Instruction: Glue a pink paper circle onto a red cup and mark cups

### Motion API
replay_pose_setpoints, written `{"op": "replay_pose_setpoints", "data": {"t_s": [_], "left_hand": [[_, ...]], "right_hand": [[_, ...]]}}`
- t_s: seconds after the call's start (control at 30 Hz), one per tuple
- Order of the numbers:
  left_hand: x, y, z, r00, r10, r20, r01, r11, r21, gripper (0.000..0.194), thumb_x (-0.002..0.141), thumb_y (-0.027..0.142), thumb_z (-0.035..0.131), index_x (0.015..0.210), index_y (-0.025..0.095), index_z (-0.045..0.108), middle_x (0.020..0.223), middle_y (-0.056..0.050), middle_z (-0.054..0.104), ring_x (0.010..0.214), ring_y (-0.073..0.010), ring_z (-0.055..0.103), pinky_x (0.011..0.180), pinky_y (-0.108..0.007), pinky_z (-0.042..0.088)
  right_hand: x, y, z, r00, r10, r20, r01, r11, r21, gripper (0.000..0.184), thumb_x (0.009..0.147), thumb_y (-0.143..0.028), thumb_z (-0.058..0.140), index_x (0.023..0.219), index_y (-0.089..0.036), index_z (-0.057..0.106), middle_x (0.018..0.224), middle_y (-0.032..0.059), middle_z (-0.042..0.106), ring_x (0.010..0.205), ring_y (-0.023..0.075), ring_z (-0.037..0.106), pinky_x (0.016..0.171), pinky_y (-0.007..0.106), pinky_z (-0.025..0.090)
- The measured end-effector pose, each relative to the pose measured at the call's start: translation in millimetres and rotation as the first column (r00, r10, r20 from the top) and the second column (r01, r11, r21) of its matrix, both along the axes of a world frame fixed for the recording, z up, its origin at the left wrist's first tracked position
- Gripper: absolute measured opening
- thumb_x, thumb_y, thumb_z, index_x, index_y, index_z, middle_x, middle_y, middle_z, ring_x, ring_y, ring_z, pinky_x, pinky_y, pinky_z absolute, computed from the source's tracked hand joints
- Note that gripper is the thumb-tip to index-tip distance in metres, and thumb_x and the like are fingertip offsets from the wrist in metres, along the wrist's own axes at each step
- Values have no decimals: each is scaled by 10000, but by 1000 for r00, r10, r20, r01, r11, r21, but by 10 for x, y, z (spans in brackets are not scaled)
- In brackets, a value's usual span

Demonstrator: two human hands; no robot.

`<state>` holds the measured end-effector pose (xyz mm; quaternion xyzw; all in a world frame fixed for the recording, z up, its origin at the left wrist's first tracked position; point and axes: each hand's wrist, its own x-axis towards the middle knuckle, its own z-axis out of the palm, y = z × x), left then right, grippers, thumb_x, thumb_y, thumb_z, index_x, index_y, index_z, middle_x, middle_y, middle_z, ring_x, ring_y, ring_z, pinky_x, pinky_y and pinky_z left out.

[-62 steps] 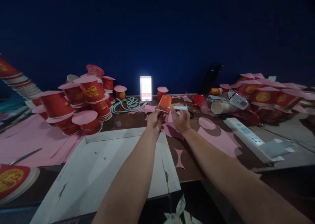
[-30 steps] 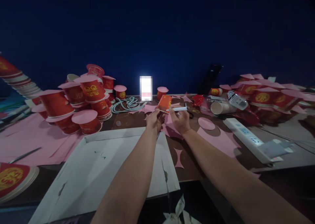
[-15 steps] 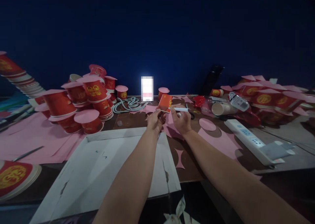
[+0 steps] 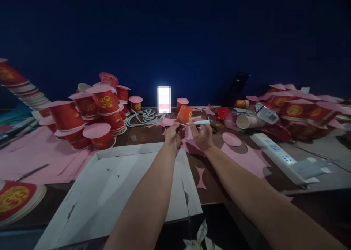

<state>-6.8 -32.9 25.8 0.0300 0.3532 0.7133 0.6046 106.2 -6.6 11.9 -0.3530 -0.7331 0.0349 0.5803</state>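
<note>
My left hand (image 4: 173, 134) grips a red paper cup (image 4: 184, 114) with yellow print, its fingers closed near the rim. The cup is tilted, with its rim facing down toward me. In my right hand (image 4: 202, 134) is a white pen-shaped tube (image 4: 202, 122) with a dark far end. Its near end meets the cup's rim; whether it touches cannot be made out. Behind the cup stands another red paper cup (image 4: 182, 106) capped by a pink paper disc (image 4: 182, 100). A loose pink paper disc (image 4: 231, 139) lies right of my right hand.
Disc-topped red cups (image 4: 67, 116) pile up at left and more (image 4: 296, 111) at right. A white box lid (image 4: 123, 184) lies under my left forearm. Also about: pale cable (image 4: 145, 116), power strip (image 4: 278, 156), pink sheets (image 4: 41, 155), pink scraps (image 4: 201, 177), plastic packaging (image 4: 264, 112).
The white tube has tipped slightly, so its dark far end shows more. The cup has turned a little in my left hand. Both hands stay in nearly the same place.
</note>
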Motion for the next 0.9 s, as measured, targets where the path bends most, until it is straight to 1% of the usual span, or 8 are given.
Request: {"op": "replay_pose_setpoints", "data": {"t_s": [0.17, 0.3, 0.4, 0.53, 0.67, 0.8, 0.9], "left_hand": [[-6, 14, -28, 1000, -3, -11, 4, 1000, 26, 95, 806, 72, 546, 722, 107, 574, 594, -18, 605, 447, -67, 547, 523, -184, 478], [-9, 33, -58, 1000, 4, -9, -3, 999, 36, 121, 824, 72, 526, 717, 105, 572, 600, -23, 612, 462, -70, 562, 544, -185, 487], [-6, 38, -62, 1000, 10, -3, -10, 999, 44, 122, 825, 70, 529, 717, 104, 575, 603, -22, 615, 465, -70, 567, 546, -185, 490], [-11, 36, -58, 999, 29, 38, -31, 997, 70, 120, 822, 59, 525, 722, 105, 572, 614, -14, 617, 465, -65, 569, 551, -189, 498], [-26, 31, -63, 999, -8, 48, 4, 998, 65, 79, 812, 78, 548, 746, 118, 568, 610, -8, 608, 477, -79, 589, 473, -169, 448], [-18, 20, -58, 999, -35, 33, 33, 997, 72, 76, 823, 90, 541, 758, 119, 566, 604, -8, 610, 483, -84, 597, 447, -164, 427], [1, 18, -50, 1000, -2, 25, 0, 997, 75, 85, 819, 82, 552, 743, 117, 564, 607, -10, 614, 490, -81, 601, 489, -170, 462]], "right_hand": [[8, 47, -14, 1000, -18, -2, 18, 999, 39, 167, 873, -315, 532, 841, -194, 641, 829, 77, 694, 787, 199, 647, 765, 334, 504], [17, 86, -27, 1000, 2, 23, -4, 998, 61, 187, 881, -323, 522, 859, -194, 655, 840, 77, 695, 812, 199, 643, 804, 342, 497], [16, 79, -26, 1000, 7, 9, -8, 999, 53, 182, 880, -326, 529, 865, -199, 658, 861, 74, 700, 821, 200, 647, 799, 339, 501], [17, 30, -1, 999, -2, -36, 2, 1000, 2, 172, 877, -337, 541, 876, -208, 655, 864, 62, 699, 798, 193, 649, 781, 324, 509], [20, -1, 30, 998, 7, -66, -8, 1000, -10, 198, 899, -350, 507, 916, -210, 646, 906, 68, 695, 831, 202, 644, 791, 341, 511], [14, -7, 45, 999, 10, -44, -10, 1000, 13, 197, 895, -347, 516, 892, -205, 652, 876, 69, 700, 832, 206, 644, 798, 345, 509], [7, -10, 46, 1000, 23, -18, -23, 1000, 16, 179, 885, -327, 532, 884, -203, 661, 868, 69, 707, 823, 203, 654, 798, 341, 509]]}}
